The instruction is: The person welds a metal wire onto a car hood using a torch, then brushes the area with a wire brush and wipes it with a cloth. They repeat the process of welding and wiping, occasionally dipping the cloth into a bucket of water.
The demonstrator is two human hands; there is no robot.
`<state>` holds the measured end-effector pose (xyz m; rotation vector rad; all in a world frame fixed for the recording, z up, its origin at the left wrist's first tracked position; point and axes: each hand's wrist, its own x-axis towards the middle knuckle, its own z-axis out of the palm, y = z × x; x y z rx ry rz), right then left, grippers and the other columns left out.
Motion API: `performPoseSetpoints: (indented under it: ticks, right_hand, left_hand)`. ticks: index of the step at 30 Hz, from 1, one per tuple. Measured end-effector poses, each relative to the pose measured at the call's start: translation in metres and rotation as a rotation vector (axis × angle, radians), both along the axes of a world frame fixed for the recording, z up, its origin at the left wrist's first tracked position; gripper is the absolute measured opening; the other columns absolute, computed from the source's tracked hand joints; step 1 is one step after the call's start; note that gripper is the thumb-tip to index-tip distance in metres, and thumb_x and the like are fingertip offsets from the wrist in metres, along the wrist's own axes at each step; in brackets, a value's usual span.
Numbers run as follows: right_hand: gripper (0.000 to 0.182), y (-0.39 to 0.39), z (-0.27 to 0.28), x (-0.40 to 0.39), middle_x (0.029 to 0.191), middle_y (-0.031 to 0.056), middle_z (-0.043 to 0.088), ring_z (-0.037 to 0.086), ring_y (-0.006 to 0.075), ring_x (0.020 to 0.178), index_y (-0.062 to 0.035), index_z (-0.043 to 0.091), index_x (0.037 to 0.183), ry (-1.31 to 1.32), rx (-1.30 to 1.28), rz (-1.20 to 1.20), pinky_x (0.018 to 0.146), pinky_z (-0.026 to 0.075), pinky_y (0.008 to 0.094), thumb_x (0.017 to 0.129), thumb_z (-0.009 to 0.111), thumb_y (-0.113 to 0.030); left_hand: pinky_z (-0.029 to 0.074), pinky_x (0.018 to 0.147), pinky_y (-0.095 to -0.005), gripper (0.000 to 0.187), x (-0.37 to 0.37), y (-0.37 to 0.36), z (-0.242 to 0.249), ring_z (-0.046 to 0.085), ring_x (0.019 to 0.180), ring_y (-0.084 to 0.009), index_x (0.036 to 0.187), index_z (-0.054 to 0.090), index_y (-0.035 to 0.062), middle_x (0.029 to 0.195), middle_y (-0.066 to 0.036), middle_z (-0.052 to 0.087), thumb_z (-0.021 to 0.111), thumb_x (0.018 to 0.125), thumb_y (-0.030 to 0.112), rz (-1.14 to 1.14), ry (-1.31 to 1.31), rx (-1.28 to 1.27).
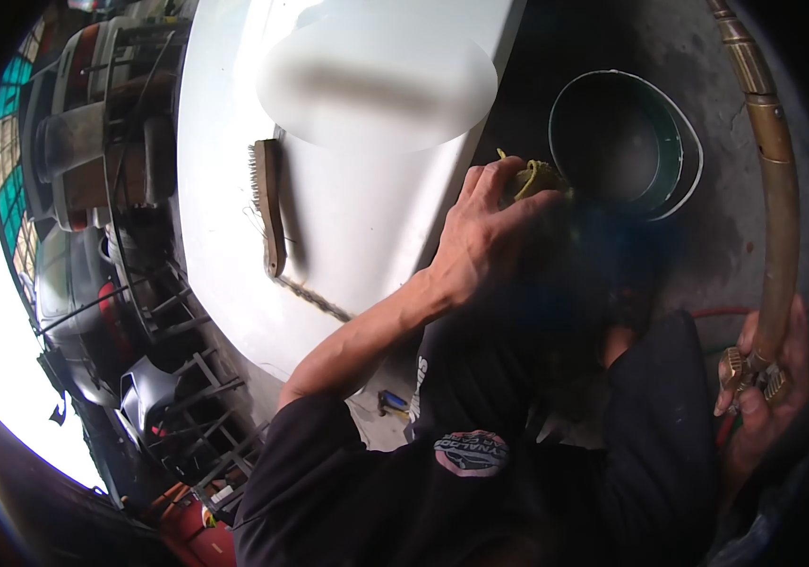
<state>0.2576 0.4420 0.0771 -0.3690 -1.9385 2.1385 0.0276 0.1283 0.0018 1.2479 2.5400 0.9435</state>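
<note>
My left hand (485,222) is closed around a bunched yellow-green cloth (535,178), between the edge of a white car panel (367,222) and a dark green bucket (666,156). On the panel lies a wooden-handled wire brush (270,208), its bristles facing left. A rough brown seam (315,299) runs from the brush's lower end. My right sleeve (660,416) points forward, and a little bare skin shows by its edge. Beyond that, a dark blurred patch hides my right hand. What appears to be another person's hand (787,378) grips a brass torch (771,180) at its valve end.
Red hose (721,311) shows beside the torch. A small blue-and-yellow object (393,403) lies on the floor near my leg. To the left stand metal racks (145,274) and a dark car (78,302). Red things (198,534) are at the lower left.
</note>
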Motion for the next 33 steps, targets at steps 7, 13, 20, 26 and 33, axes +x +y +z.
performPoseSetpoints:
  ticks: [7,13,20,26,33]
  right_hand:
    - [0.099,-0.015,0.013,-0.013,0.099,0.0171,0.056,0.056,0.0096,0.058,0.0040,0.031,0.160,-0.080,0.015,-0.118,0.046,0.048,0.0188,0.087,0.082,-0.037]
    - [0.098,-0.014,0.011,-0.013,0.099,0.0170,0.056,0.057,0.0101,0.059,0.0023,0.031,0.161,-0.071,0.021,-0.109,0.046,0.049,0.0190,0.086,0.082,-0.036]
    - [0.097,-0.010,0.009,-0.012,0.100,0.0171,0.056,0.058,0.0110,0.059,0.0015,0.032,0.161,-0.075,-0.007,-0.084,0.045,0.049,0.0190,0.086,0.082,-0.034]
    - [0.096,-0.009,0.013,-0.004,0.102,0.0177,0.056,0.060,0.0121,0.061,0.0017,0.032,0.161,-0.106,0.000,-0.106,0.045,0.048,0.0198,0.086,0.080,-0.031]
    - [0.094,-0.012,0.018,-0.016,0.102,0.0175,0.056,0.059,0.0118,0.059,0.0011,0.033,0.161,-0.081,-0.023,-0.089,0.047,0.050,0.0200,0.085,0.080,-0.028]
  left_hand:
    - [0.056,0.094,-0.0469,0.047,-0.001,-0.002,-0.001,0.059,0.116,-0.0430,0.123,0.073,0.0188,0.136,-0.024,0.056,0.076,0.079,0.003,0.086,0.013,0.042]
    - [0.056,0.094,-0.0464,0.050,-0.004,-0.007,-0.008,0.059,0.116,-0.0427,0.124,0.073,0.0175,0.135,-0.024,0.056,0.069,0.079,-0.005,0.113,0.053,0.017]
    - [0.057,0.093,-0.0464,0.047,-0.018,-0.007,-0.009,0.059,0.113,-0.0422,0.121,0.074,0.0150,0.131,-0.024,0.058,0.068,0.078,-0.005,0.134,0.075,0.043]
    - [0.048,0.094,-0.0404,0.033,-0.207,-0.117,-0.002,0.060,0.103,-0.0301,0.108,0.080,0.0100,0.114,-0.012,0.068,0.061,0.086,-0.004,0.017,0.433,-0.175]
    - [0.053,0.106,-0.0473,0.026,-0.075,-0.057,-0.074,0.052,0.130,-0.0390,0.107,0.077,0.0165,0.137,-0.019,0.060,0.066,0.085,0.014,-0.007,0.435,-0.197]
